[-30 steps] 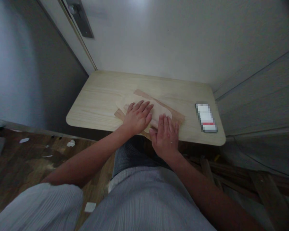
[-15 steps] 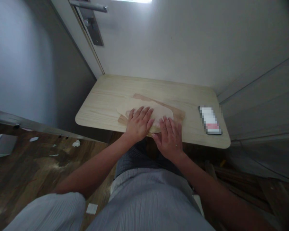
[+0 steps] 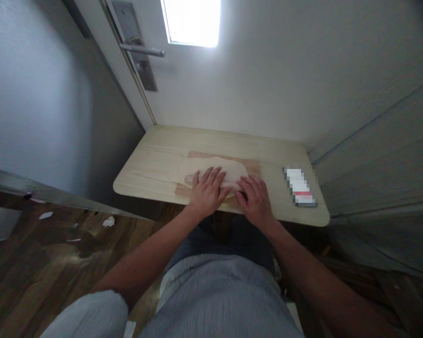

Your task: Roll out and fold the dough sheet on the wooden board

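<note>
A pale rounded sheet (image 3: 229,168) lies on a brown wooden board (image 3: 252,165) on a small light wooden table (image 3: 155,159). My left hand (image 3: 208,190) rests flat on the near part of the sheet, fingers stretched out. My right hand (image 3: 256,199) lies beside it on the board's near edge, fingers also extended and pressing down. Neither hand grips anything.
A phone (image 3: 299,187) lies on the right end of the table. A white door with a metal handle (image 3: 143,50) stands behind the table, grey walls left and right. Paper scraps (image 3: 108,221) litter the dark wooden floor at left.
The view has tilted up, showing more of the door and a bright pane. The board and sheet have turned to lie squarer to the table. Both hands remain flat on them.
</note>
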